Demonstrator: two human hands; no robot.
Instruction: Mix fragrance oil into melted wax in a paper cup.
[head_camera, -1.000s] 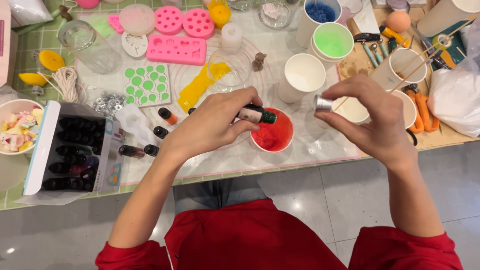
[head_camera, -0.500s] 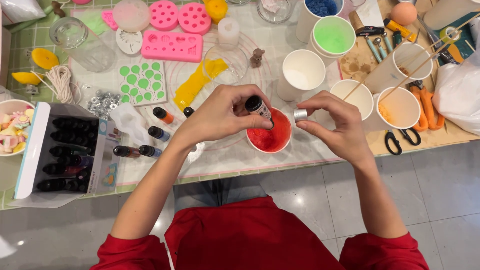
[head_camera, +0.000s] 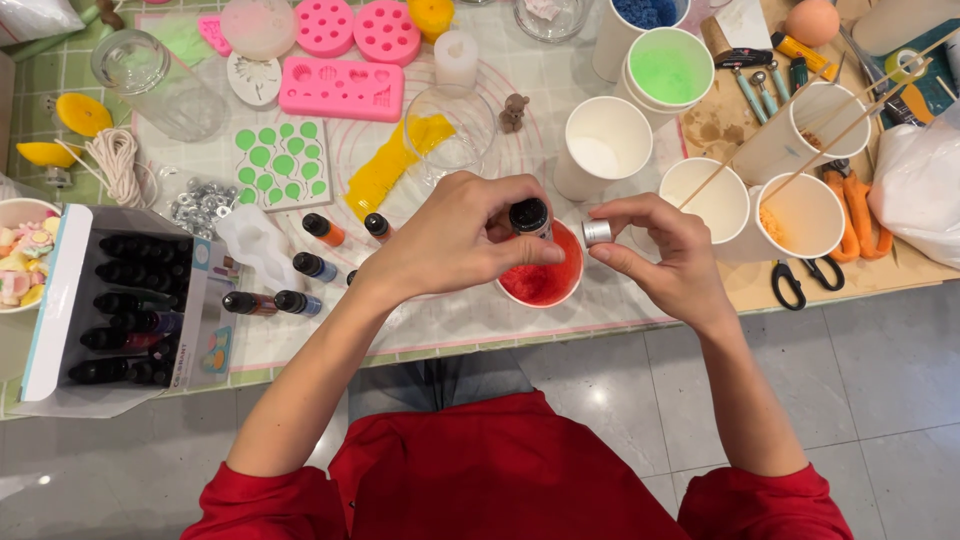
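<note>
My left hand (head_camera: 455, 240) grips a small dark dye bottle (head_camera: 529, 216), held upright over a paper cup of red liquid (head_camera: 545, 280). My right hand (head_camera: 665, 255) pinches a small silver cap (head_camera: 597, 232) just to the right of the bottle's neck, close to it but apart. Both hands hover above the red cup near the table's front edge. The cup's left side is hidden under my left hand.
Several more dye bottles (head_camera: 300, 268) lie left of the cup, beside an open box of bottles (head_camera: 125, 305). Pink silicone moulds (head_camera: 340, 88), a glass jar (head_camera: 160, 85), white paper cups (head_camera: 605, 150), a green-filled cup (head_camera: 668, 70), scissors (head_camera: 800, 280) and wooden sticks crowd the table.
The bottle has been turned upright from a tilted pose over the red cup. My right hand has brought the silver cap in from the right, close to the bottle's neck.
</note>
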